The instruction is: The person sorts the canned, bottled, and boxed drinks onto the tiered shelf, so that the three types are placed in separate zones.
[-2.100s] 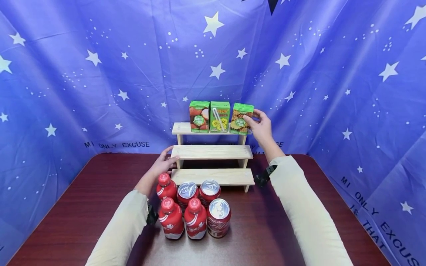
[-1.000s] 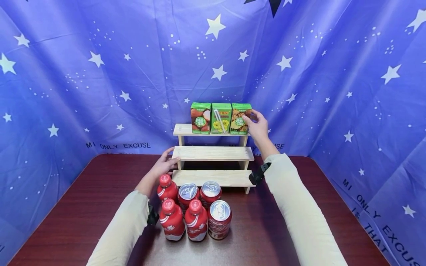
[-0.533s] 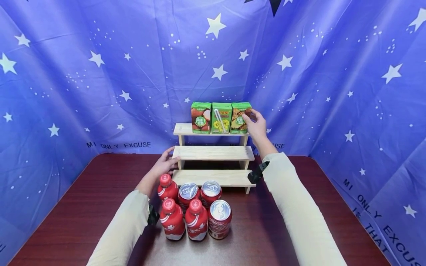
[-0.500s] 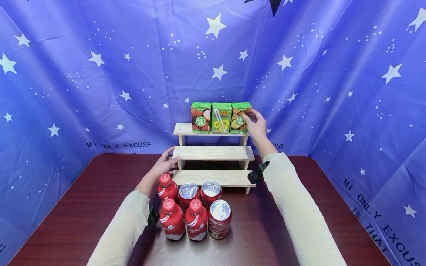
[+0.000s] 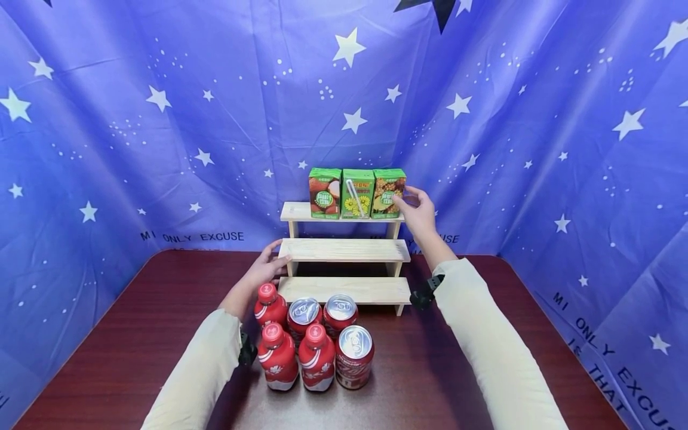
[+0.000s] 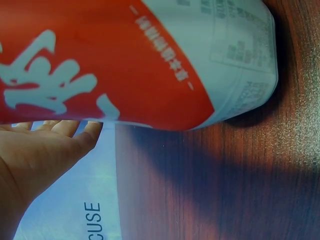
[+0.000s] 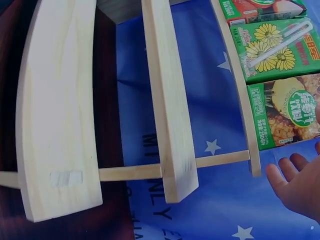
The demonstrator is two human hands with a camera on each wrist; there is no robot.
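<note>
On the top step of a three-tier wooden display stand three green juice cartons stand upright in a row: lychee, chrysanthemum and pineapple. My right hand is at the pineapple carton's right side, its thumb over the front face. In the right wrist view, a gap shows between that carton and the loosely bent fingers. My left hand holds the stand's left end at the middle step, thumb in front; in the left wrist view a red bottle partly hides its fingers.
Before the stand, three red bottles and three red drink cans cluster upright on the dark wooden table, close to my left forearm. A blue star-printed curtain rises behind and at both sides.
The pineapple carton has moved left, from a gap to beside the chrysanthemum carton. My right hand followed it, then slid slightly down and right, its fingers loosening. The left hand stays put.
</note>
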